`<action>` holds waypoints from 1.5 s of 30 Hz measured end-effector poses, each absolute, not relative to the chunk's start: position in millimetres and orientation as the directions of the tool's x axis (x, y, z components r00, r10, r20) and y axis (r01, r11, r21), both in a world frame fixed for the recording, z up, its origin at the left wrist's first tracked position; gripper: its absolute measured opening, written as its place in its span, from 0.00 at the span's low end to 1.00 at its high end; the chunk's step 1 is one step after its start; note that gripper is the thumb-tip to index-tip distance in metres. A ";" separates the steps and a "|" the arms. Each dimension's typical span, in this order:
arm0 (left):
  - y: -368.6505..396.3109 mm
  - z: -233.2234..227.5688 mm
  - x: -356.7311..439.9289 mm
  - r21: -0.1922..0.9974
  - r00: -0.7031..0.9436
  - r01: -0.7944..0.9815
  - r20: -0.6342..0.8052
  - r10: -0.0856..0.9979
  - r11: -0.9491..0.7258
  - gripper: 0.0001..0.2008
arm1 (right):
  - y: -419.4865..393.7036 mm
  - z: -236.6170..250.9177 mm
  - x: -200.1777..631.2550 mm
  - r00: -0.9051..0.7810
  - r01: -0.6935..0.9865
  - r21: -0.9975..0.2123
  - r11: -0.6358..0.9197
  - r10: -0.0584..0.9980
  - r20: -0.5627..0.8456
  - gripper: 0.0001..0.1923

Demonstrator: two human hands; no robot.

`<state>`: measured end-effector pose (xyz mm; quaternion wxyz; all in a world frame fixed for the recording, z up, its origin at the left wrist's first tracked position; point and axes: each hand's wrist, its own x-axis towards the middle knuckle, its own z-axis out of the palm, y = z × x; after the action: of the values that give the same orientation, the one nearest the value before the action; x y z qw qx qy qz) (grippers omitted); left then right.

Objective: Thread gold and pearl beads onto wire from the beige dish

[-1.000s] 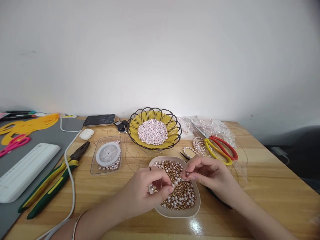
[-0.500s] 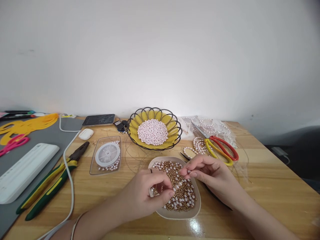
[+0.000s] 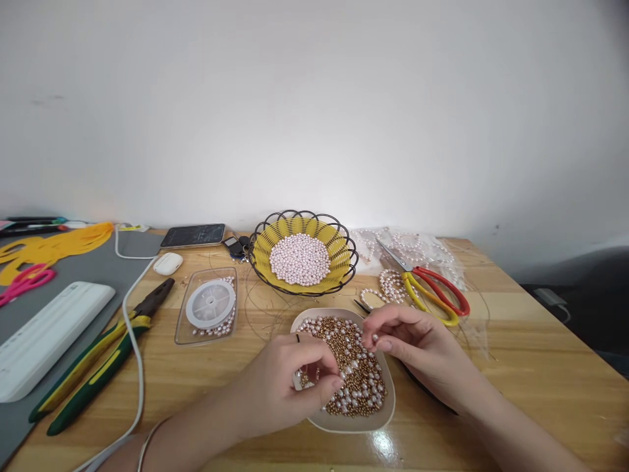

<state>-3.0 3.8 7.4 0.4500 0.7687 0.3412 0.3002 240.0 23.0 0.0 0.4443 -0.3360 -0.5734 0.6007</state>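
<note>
Both hands over beige bead dish [image 3: 383, 419] on tabletop [image 3: 515, 373]; left hand [image 3: 289, 380] fingers pinched, contents unclear; right hand [image 3: 417, 347] fingers pinching a pearl bead [image 3: 374, 339] above dish.

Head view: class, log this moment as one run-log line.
left hand: pinching over bead dish | right hand: pinching pearl | basket: behind dish | scissors: right

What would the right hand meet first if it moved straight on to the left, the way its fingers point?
Probably the left hand, just across the bead dish from the right hand; depth is unclear.
</note>
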 end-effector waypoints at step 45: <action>4.8 6.1 -4.4 0.888 0.607 0.260 0.156 0.779 -0.380 0.06 | 22.8 -3.6 243.1 -0.416 -0.141 -0.981 0.132 0.891 0.179 0.01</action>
<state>-4.4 4.8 6.1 0.4455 0.7778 0.3340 0.2916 243.1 22.8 -3.6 0.4433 -0.3087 -0.6078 0.5820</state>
